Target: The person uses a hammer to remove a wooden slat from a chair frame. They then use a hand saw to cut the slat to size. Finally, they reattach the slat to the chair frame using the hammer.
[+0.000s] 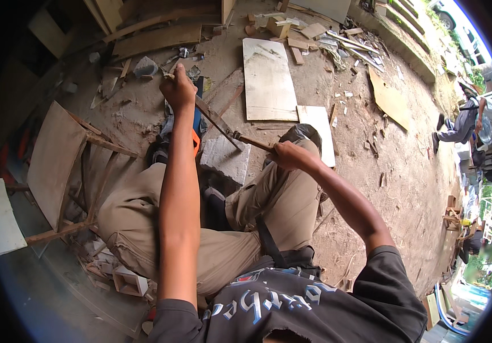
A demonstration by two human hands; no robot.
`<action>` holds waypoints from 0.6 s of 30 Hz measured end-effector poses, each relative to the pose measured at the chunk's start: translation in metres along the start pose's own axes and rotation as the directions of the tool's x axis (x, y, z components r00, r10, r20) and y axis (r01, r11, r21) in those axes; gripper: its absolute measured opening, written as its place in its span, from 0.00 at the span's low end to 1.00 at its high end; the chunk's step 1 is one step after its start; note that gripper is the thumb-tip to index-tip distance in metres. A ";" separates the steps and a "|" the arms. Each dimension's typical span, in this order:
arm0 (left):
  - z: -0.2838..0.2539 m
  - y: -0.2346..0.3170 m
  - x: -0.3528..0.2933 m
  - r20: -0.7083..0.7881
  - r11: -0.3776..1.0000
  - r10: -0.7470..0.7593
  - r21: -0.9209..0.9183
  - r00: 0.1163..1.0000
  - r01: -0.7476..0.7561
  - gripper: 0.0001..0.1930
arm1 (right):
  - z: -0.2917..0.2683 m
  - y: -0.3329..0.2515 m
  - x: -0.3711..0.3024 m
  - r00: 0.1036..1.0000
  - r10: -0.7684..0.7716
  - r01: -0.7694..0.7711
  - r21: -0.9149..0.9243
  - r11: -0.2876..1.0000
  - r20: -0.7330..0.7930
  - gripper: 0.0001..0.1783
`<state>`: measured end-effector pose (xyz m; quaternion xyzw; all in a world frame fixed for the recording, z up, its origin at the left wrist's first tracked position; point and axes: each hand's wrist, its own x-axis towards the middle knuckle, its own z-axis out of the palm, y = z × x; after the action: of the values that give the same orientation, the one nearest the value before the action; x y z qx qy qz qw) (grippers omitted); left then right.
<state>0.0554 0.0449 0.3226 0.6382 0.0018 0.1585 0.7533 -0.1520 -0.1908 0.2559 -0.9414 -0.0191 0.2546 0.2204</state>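
My left hand (178, 90) is closed, thumb upward, out in front of my left knee. It grips one end of a long narrow bar (211, 116), which slants down toward a pale grey block (226, 160) on the ground between my legs. By my right knee, my right hand (291, 155) is wrapped round the wooden handle of a hammer-like tool (254, 143). Its small dark metal head meets or overlaps the bar's lower end just above the block; whether they touch, I cannot tell. A blue and orange object (196, 128) lies partly hidden behind my left forearm.
Pale boards (268, 80) lie ahead on the dirt, with wood scraps (314, 31) beyond. A wooden frame with a panel (57, 163) stands at my left. A tan plywood piece (387, 98) lies farther right. Another person (463, 123) is at the far right.
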 end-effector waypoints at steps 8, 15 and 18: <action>-0.013 -0.011 0.009 -0.078 0.986 -0.095 -0.142 0.992 0.084 0.24 | 0.047 0.011 0.011 0.979 -0.060 0.061 -0.002 0.998 -0.193 0.26; -0.045 -0.011 0.016 -0.123 0.966 -0.154 -0.227 0.980 0.124 0.24 | 0.053 0.014 0.020 0.994 -0.062 0.059 -0.031 0.998 -0.088 0.24; -0.059 -0.011 0.015 -0.080 0.955 -0.157 -0.267 0.984 0.130 0.25 | 0.039 0.009 -0.006 1.000 0.006 -0.006 -0.010 1.000 -0.012 0.23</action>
<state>0.0601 0.1036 0.3039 0.5232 0.0651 0.1341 0.8391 -0.1763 -0.1843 0.2248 -0.9440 -0.0163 0.2494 0.2153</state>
